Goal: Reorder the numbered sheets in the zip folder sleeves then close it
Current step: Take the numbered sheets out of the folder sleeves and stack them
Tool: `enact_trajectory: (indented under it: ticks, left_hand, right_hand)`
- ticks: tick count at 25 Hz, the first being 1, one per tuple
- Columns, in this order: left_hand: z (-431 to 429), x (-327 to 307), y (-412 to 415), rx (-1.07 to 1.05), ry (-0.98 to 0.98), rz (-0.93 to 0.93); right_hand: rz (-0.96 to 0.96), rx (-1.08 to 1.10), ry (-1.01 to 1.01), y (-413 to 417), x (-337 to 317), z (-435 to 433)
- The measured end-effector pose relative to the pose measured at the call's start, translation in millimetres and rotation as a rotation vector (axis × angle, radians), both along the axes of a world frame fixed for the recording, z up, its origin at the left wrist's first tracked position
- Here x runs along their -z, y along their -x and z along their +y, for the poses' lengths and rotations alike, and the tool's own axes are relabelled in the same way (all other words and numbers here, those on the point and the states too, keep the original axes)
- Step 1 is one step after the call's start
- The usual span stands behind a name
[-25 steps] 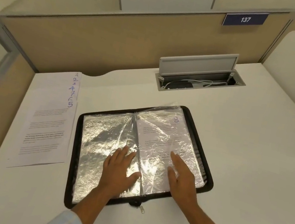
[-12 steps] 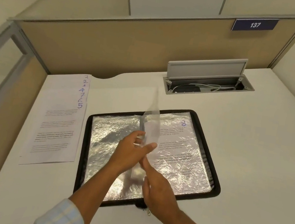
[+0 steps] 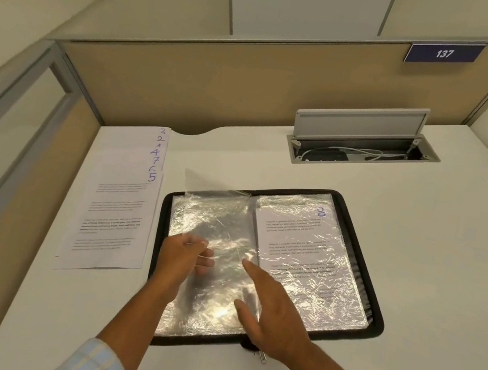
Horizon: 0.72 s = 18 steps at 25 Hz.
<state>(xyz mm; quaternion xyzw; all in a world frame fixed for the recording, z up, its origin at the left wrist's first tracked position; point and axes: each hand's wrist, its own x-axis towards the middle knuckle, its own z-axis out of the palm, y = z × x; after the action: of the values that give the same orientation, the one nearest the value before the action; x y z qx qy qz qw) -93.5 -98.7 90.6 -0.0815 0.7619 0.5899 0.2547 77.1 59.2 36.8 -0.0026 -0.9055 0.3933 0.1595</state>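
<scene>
- One white desk (image 3: 420, 248) inside a tan-walled cubicle; one blue plate (image 3: 444, 53) reads "137".
- One zip folder (image 3: 375, 319) lies open mid-desk, and its right sleeve holds one sheet (image 3: 300, 243) marked "8".
- One fanned pile of sheets (image 3: 114, 211) lies left of the folder; the numbers 2, 4, 7, 6 and 5 are legible.
- Two hands, apart: the left hand (image 3: 180, 258) pinches a clear sleeve (image 3: 218, 213), and the right hand (image 3: 275, 314) rests straight-fingered near the spine.
</scene>
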Motion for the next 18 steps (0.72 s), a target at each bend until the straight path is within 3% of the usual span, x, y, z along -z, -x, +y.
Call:
enact_trajectory:
  ticks: [7, 14, 18]
  left_hand:
    - [-44.5, 38.6, 15.4, -0.107, 0.151, -0.089]
    - [-55.6, 59.9, 18.8, -0.004, 0.532, 0.139]
    - [-36.6, 64.7, 7.3, 0.066, 0.853, 0.429]
  right_hand:
    - [-0.415, 0.121, -0.35, 16.4, 38.9, 42.0]
    - [-0.546, 0.19, -0.45, 3.9, 46.3, 75.9]
    - [-0.558, 0.238, -0.423, -1.1, 43.8, 96.5]
